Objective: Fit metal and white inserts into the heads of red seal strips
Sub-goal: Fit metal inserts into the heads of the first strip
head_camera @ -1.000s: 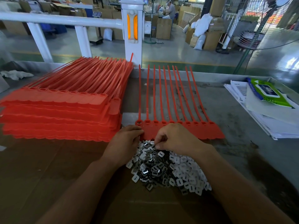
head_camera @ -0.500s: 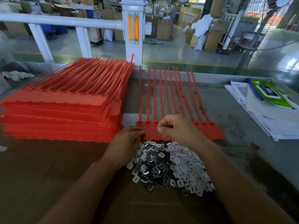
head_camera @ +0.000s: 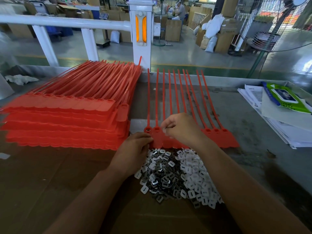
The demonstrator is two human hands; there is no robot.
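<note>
A joined row of red seal strips (head_camera: 224, 138) lies flat ahead of me, tails pointing away, heads in a line. Just in front of it sits a heap of metal and white inserts (head_camera: 177, 176). My left hand (head_camera: 133, 151) rests on the row's left end, its fingertips on the red tab below the first heads. My right hand (head_camera: 181, 128) hovers over the heads left of centre, thumb and forefinger pinching a small insert (head_camera: 164, 130) at one head. The leftmost head (head_camera: 148, 130) shows a metal insert inside.
A tall stack of red seal strip rows (head_camera: 67, 119) fills the left of the brown cardboard-covered table (head_camera: 42, 183). Papers with a green wipes pack (head_camera: 283, 98) lie at the right. A white railing post (head_camera: 141, 31) stands behind the bench.
My right hand rose from the insert heap with an insert and moved up and left onto the strip heads. The left hand stayed on the row's left end.
</note>
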